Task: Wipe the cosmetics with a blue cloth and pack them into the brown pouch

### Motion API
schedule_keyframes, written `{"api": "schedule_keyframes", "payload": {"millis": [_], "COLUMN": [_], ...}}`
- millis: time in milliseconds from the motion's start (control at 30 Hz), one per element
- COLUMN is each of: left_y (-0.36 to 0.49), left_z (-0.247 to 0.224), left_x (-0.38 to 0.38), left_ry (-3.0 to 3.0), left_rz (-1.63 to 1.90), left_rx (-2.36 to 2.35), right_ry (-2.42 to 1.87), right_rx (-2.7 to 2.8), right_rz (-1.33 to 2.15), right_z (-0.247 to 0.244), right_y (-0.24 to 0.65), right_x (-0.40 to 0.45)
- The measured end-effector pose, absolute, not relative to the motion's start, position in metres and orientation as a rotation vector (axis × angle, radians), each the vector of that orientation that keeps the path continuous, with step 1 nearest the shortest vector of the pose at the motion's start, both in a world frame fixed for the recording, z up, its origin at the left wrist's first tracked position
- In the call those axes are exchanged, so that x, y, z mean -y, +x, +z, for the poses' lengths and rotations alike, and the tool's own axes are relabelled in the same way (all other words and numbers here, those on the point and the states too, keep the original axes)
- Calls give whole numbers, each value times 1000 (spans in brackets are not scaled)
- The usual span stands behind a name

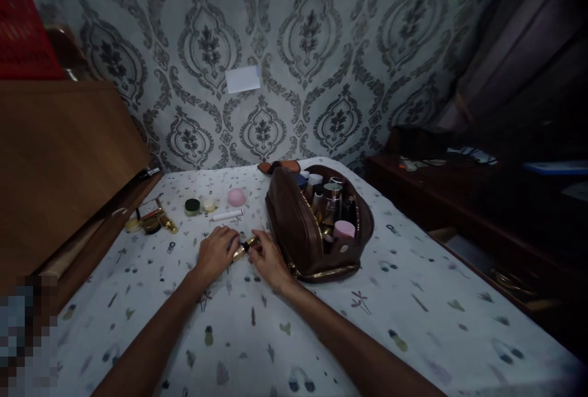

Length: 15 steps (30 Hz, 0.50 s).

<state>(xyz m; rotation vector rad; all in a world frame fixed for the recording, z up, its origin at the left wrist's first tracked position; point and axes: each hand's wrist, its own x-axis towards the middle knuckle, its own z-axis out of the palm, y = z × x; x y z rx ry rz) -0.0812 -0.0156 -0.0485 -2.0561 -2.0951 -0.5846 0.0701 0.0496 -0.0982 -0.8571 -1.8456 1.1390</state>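
Note:
My left hand [215,255] and my right hand [269,260] meet low over the patterned sheet, both with fingers closed on a small gold-and-black cosmetic tube [238,253]. The left fingers cover part of it, and the right fingertips pinch its far end. Just right of my right hand stands a brown makeup bag [294,225], unzipped and packed with bottles and jars, among them a pink-lidded jar [344,230]. Beyond my hands lie a white tube [227,215], a pink round container [236,196], a small cream-coloured jar [209,205] and a dark-lidded jar [192,206].
At the left are a compact [149,207], a gold tube [168,223] and small pots beside a wooden panel [64,164]. A red basket [27,29] sits above it. Dark furniture [413,182] borders the right; a patterned wall [307,78] closes the back.

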Motion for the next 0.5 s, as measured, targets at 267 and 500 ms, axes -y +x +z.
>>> {"api": "schedule_keyframes", "payload": {"millis": [267,500], "left_y": [-85,-75], "left_z": [-55,-46], "left_x": [19,27], "left_ry": [-2198,-2282], "left_rz": [-671,-965], "left_rx": [2028,1845], "right_ry": [-828,-729], "right_rx": [1764,1667], "right_rz": [1305,1521], "right_z": [-106,-91], "right_y": [73,76], "right_x": [-59,-47]}}
